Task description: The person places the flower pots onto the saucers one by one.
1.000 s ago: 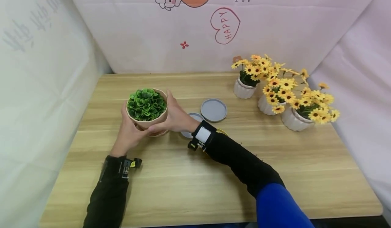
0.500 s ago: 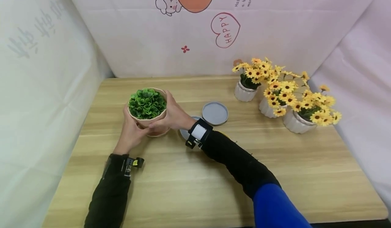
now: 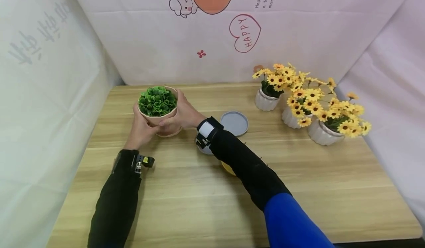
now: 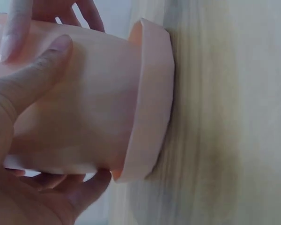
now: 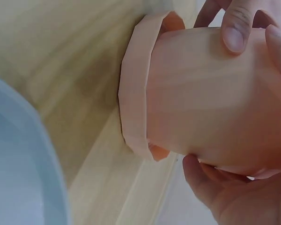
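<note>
Both hands hold a peach-pink flowerpot (image 3: 155,120) of green leafy plant (image 3: 157,101) at the table's left rear. My left hand (image 3: 140,130) grips its left side, and my right hand (image 3: 186,112) grips the right side, the thumbs meeting at the front. Beneath the pot is a matching faceted saucer (image 4: 152,103), its rim standing around the pot's base. In the right wrist view the saucer sits on the wooden table, the pot wall (image 5: 201,89) rising from inside it. Some fingers are hidden behind the pot.
A grey round saucer (image 3: 234,122) lies right of the hands; another grey saucer (image 3: 206,150) is partly under the right wrist. Something yellow (image 3: 228,168) shows below the right forearm. Several white pots (image 3: 323,133) of yellow flowers stand at the right rear, before the white cloth backdrop (image 3: 149,48).
Both hands have shifted the pot, together with its saucer, a short way toward the table's back edge. More of the yellow thing shows now beneath the right forearm.
</note>
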The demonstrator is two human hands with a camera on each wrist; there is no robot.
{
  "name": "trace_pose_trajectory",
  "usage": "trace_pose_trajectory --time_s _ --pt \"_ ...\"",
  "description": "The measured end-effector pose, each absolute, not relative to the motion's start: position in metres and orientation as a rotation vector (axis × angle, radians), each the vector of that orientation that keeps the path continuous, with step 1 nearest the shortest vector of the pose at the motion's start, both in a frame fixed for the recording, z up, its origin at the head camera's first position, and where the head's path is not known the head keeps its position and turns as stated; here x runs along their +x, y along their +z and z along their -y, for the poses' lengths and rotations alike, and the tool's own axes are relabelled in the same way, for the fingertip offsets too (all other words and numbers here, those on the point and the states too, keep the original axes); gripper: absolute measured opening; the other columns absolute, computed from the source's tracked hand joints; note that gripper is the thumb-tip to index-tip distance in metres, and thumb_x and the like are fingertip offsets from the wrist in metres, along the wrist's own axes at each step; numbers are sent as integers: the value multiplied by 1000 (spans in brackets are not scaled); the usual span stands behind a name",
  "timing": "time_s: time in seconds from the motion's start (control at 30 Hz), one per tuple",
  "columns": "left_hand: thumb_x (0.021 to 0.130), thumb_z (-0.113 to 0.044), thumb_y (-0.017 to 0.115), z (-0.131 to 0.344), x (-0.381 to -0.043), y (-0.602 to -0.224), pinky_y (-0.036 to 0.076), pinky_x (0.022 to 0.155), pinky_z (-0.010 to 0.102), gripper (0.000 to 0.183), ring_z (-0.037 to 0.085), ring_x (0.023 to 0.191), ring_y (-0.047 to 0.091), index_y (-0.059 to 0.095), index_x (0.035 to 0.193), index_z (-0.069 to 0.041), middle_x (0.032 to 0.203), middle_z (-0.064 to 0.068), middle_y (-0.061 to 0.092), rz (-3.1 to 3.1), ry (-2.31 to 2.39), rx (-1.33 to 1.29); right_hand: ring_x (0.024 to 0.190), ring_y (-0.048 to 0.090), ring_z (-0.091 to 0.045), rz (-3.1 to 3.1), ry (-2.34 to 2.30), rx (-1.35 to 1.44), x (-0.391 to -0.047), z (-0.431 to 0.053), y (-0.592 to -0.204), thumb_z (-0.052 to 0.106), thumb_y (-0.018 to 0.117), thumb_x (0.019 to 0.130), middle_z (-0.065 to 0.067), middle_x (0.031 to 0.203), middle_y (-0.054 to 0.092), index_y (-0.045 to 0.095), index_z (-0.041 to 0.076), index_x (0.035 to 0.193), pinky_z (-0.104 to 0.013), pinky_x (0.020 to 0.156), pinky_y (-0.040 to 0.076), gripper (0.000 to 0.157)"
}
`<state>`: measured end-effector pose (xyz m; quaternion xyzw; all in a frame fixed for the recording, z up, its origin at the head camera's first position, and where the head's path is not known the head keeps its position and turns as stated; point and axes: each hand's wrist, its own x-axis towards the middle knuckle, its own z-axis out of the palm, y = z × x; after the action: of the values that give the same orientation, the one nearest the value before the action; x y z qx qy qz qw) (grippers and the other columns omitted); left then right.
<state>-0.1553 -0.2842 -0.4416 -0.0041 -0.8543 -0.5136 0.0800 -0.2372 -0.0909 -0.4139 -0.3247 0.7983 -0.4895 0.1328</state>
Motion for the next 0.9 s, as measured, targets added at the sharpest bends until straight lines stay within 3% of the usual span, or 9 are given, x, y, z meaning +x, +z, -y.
trace_pose_trajectory --time_s 0.23,0.57,0.9 --pt "89 -6 84 297 -182 -441 17 134 53 116 36 162 18 -5 165 -9 174 23 12 2596 -1509 -13 157 32 -27 -2301 -1438 -905 -260 103 -412 23 97 77 -16 169 23 3 7 166 -39 131 31 131" --pt "93 -9 81 314 -208 -441 18 134 53 117 35 164 14 -11 166 -13 176 20 6 2635 -1535 1 160 27 -26 -2324 -1379 -795 -289 121 -417 29 96 78 -15 173 17 1 10 165 -36 132 28 131" --pt "94 -9 78 328 -233 -441 23 132 57 115 41 163 17 -13 164 -12 175 26 6 2687 -1527 -46 163 23 -29 -2344 -1358 -714 -307 131 -414 32 93 82 -19 175 12 -4 9 166 -39 133 27 130"
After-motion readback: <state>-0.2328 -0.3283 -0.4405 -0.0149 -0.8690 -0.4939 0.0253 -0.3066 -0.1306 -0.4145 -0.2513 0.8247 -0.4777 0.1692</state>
